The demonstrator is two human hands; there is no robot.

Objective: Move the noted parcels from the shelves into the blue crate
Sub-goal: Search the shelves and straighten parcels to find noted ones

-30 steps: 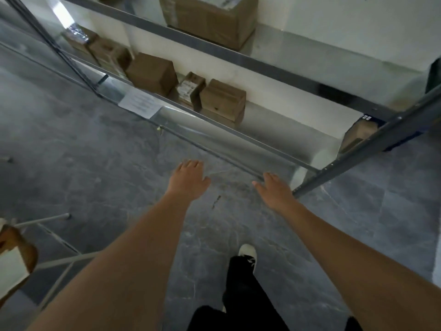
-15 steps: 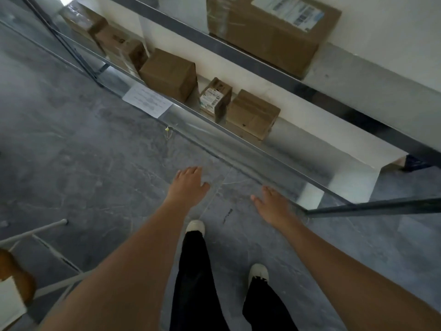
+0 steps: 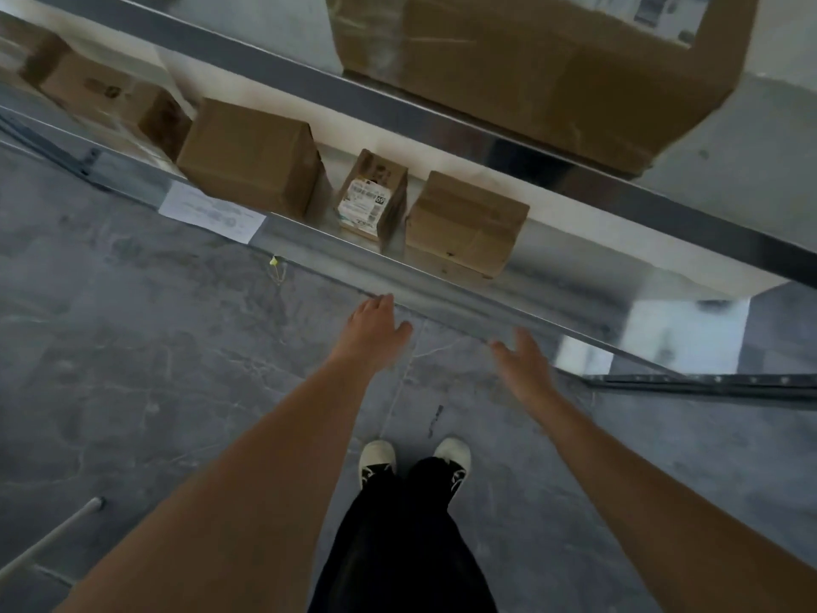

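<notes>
Head view: labelled parcel (image 3: 373,200) sits beyond left hand (image 3: 373,327) fingers (image 3: 382,303).

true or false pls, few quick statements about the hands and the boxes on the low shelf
1. Both hands are empty, fingers straight: left hand, right hand. True.
2. The small labelled box stands between two plain brown boxes. True.
3. The right hand grips the box on the right. False: it touches no box.
4. The blue crate sits on the floor by the feet. False: no crate is in view.
5. A paper sheet hangs on the shelf edge. True.
</notes>
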